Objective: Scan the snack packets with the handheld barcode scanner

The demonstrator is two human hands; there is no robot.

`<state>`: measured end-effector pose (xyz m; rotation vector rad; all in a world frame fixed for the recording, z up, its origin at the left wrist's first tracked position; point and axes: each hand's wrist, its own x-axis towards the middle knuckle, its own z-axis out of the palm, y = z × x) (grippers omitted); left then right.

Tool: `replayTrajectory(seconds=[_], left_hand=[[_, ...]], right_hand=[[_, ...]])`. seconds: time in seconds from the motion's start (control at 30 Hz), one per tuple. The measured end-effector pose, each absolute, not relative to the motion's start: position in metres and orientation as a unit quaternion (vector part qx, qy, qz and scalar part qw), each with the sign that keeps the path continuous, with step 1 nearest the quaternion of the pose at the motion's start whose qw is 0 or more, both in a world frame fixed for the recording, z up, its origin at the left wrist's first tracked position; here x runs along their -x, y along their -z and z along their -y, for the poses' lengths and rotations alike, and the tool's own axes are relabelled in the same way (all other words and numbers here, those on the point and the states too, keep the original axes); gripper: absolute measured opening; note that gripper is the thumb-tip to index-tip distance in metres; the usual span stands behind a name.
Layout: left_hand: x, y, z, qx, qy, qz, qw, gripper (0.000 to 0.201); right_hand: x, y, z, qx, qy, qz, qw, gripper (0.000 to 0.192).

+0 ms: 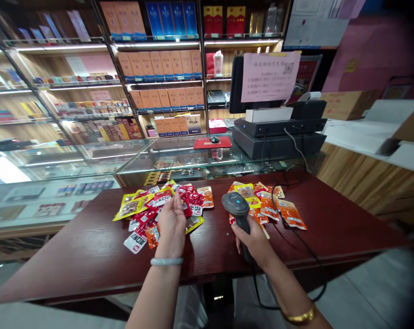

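My right hand [253, 241] grips the handle of a dark grey barcode scanner [237, 206], its head raised over the dark red table [90, 246]. My left hand [172, 219] reaches into a pile of red and yellow snack packets [148, 208] on the left, fingers curled around a red packet [186, 208]. A second, smaller pile of orange and yellow packets [272, 205] lies just right of the scanner. A pale bangle sits on my left wrist, a gold one on my right.
The scanner's black cable [296, 237] trails over the table's right side. Behind the table stand a glass display counter [179, 160], a cash register with monitor [278, 128], and shelves of boxed goods [159, 64]. A wooden counter [371, 173] is at right.
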<state>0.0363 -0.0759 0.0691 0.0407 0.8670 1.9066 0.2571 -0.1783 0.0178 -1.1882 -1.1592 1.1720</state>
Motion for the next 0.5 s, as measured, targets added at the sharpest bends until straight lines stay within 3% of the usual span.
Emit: replayTrajectory(seconds=[0.17,0.33,0.4,0.5], left_hand=[[-0.050,-0.072,0.084,-0.026,-0.739,-0.350,0.575,0.024],[-0.093,-0.050,0.092,-0.228,-0.622,-0.403,0.632,0.024],[-0.111,-0.038,0.091,-0.378,-0.530,-0.474,0.593,0.031],[-0.135,-0.028,0.086,-0.638,-0.337,-0.560,0.409,0.041]], right_hand=[[-0.258,-0.019,0.177,0.499,-0.494,0.476,0.530,0.031],[-0.269,-0.022,0.178,0.519,-0.470,0.455,0.550,0.030],[-0.278,-0.022,0.181,0.529,-0.466,0.439,0.558,0.031],[-0.297,-0.018,0.184,0.537,-0.456,0.412,0.578,0.035]])
